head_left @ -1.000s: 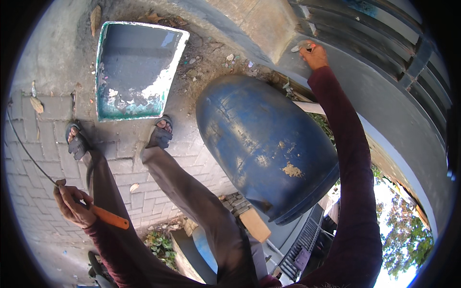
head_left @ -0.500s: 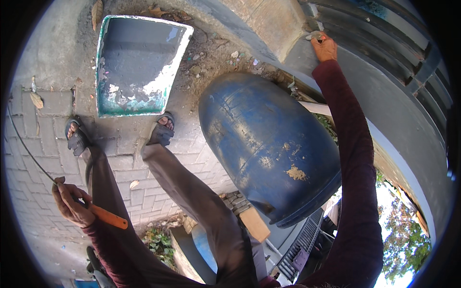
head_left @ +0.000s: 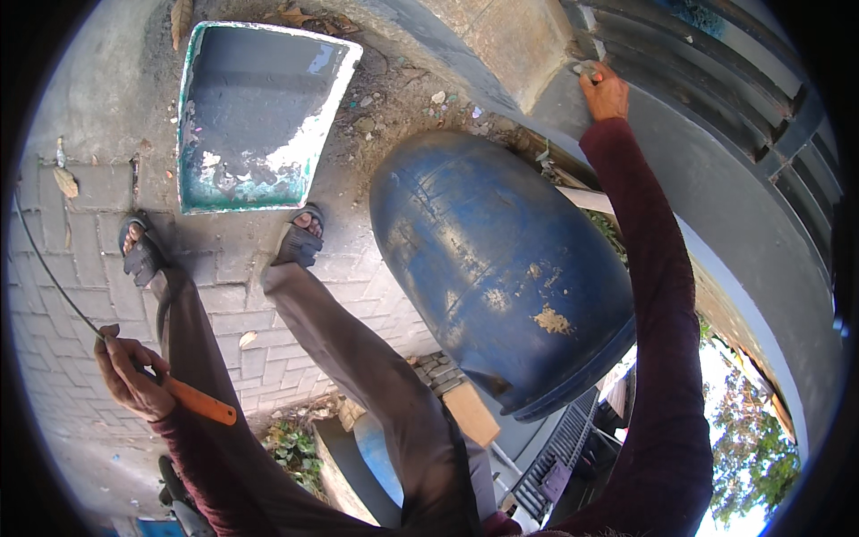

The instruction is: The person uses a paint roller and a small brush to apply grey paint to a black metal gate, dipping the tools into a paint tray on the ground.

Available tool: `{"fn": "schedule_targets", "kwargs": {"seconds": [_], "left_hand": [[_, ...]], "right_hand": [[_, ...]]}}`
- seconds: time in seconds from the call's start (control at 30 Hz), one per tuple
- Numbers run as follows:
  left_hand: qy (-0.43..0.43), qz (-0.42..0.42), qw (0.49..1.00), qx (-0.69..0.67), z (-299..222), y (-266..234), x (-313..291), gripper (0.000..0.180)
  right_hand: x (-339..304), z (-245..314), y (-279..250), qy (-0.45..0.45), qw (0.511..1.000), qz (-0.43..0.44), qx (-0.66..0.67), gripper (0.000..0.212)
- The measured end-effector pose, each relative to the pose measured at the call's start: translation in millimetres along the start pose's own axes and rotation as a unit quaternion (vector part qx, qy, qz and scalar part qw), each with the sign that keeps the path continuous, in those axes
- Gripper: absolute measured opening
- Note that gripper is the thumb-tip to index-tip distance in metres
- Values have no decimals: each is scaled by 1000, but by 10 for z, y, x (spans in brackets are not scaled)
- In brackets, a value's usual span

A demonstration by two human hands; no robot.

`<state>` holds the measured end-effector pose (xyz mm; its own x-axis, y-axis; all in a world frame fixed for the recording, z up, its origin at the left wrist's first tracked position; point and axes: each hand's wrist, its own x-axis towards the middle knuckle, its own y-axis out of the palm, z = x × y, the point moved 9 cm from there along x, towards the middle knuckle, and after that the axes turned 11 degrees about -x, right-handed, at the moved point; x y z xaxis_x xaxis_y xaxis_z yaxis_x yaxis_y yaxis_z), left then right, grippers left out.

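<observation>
My left hand point(head_left: 134, 376), at the lower left, is closed round a tool with an orange handle point(head_left: 201, 403) that has a hole in its end. A long thin dark rod point(head_left: 54, 277) runs from the fist toward the left rim; its far end does not show. My right hand point(head_left: 606, 95) reaches to the upper right, its fingers pinched at a small greyish-white piece point(head_left: 585, 68) I cannot make out. This hand is against the grey-painted wall point(head_left: 568, 112), beside the dark metal bars point(head_left: 680, 67). At the upper left lies a white-and-green tray point(head_left: 310, 157) with grey paint in it.
A large blue plastic barrel point(head_left: 492, 268) stands between my legs and the wall. My sandalled feet point(head_left: 143, 251) are on grey paving point(head_left: 242, 309), just below the tray. Dry leaves point(head_left: 182, 22) and soil point(head_left: 394, 107) lie near the wall's foot. Plants point(head_left: 293, 456) grow behind me.
The right hand has shifted very slightly at the wall beside the bars. The left hand keeps its hold on the orange handle. The view has tilted a little.
</observation>
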<state>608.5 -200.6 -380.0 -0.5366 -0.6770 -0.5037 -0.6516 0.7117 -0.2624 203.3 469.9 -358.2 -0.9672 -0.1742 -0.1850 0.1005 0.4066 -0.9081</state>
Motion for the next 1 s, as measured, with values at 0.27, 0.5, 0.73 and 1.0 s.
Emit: {"fn": "schedule_targets", "kwargs": {"seconds": [0.27, 0.5, 0.73, 1.0], "left_hand": [[-5, 7, 1000, 3, 11, -29, 6, 30], [47, 20, 999, 7, -29, -38, 42, 31], [17, 3, 1000, 1, -32, -26, 20, 31], [14, 8, 1000, -17, -3, -39, 31, 30]], "right_hand": [[49, 50, -84, 5, 994, 104, 16, 31], [47, 428, -212, -124, 984, 128, -4, 24], [-226, 514, 117, -140, 945, 297, -2, 25], [133, 627, -89, -176, 961, 195, -84, 32]]}}
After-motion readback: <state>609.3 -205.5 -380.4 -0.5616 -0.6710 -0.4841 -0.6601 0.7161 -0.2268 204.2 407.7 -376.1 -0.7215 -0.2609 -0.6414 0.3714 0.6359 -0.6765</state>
